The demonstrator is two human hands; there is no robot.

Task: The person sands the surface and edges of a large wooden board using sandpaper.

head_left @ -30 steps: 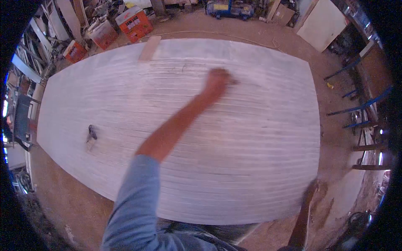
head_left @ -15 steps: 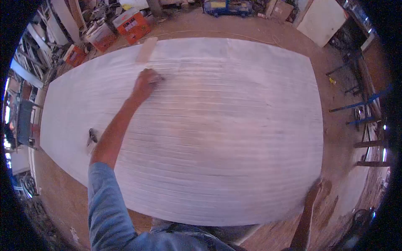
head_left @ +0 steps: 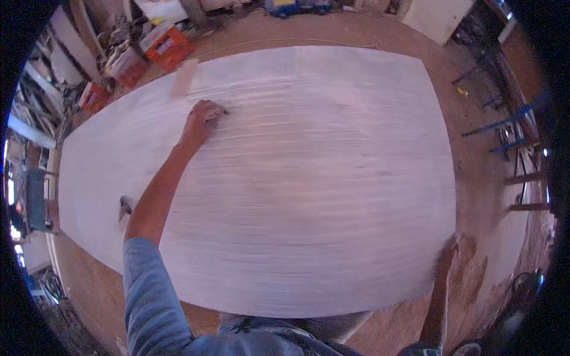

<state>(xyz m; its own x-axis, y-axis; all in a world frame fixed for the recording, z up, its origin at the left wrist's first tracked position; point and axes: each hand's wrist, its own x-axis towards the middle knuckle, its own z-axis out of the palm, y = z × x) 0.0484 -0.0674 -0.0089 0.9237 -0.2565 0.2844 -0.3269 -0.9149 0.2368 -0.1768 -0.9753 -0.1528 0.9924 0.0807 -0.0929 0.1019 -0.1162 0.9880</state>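
A large whitish board (head_left: 332,196) with ridged streaks running across it lies flat in front of me. My left hand (head_left: 205,117) is closed and low over its far left part; a small dark tip shows past the fingers, and what they hold is mostly hidden. At the board's near right edge is my right hand (head_left: 449,249), blurred, its fingers not distinguishable. Beside my left forearm, a small dark object (head_left: 125,206) rests on the board. A pale wooden strip (head_left: 185,78) lies at the far edge, beyond my left hand.
Orange boxes (head_left: 166,46) and piled scrap stand beyond the far left edge. A blue case (head_left: 297,6) sits on the floor at the back. Blue metal legs (head_left: 504,124) and dark bars jut in from the right. A white panel (head_left: 438,18) leans at the back right.
My view has swung slightly, shifting the surroundings left. Relative to the wooden strip, my closed left hand has moved a little to the right. My right hand remains at the board's edge.
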